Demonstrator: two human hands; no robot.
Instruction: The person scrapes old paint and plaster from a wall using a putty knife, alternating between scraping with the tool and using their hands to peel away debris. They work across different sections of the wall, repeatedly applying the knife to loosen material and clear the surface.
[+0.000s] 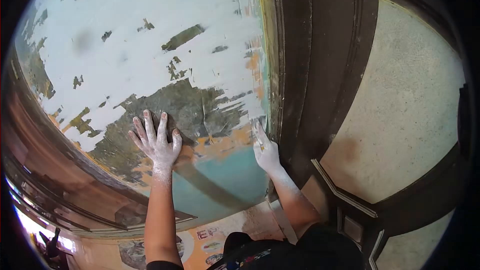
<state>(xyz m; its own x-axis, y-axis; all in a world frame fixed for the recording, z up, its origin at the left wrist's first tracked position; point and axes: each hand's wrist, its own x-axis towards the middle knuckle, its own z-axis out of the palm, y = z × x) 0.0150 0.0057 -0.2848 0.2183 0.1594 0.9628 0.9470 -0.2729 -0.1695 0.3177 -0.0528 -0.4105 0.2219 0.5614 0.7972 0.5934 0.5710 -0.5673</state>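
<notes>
My left hand (159, 142), coated in white dust, lies with fingers spread against a bare grey-brown patch (172, 107) of the wall. My right hand (266, 154), just as dusty, is at the wall's right edge, close to the wooden frame. Its fingers are bent together and point upward. A small yellow bit shows between them, but most of what they hold is hidden. White coating (120, 35) covers much of the wall above, broken by several dark patches. Below my hands, orange traces give way to smooth turquoise paint (240, 172).
Dark wooden framing (325, 70) with a pale speckled panel (400, 100) stands on the right. Brown wooden trim (55, 150) runs along the left edge. Below lies a printed orange and white sheet (200, 242). My dark-clothed body is at the bottom.
</notes>
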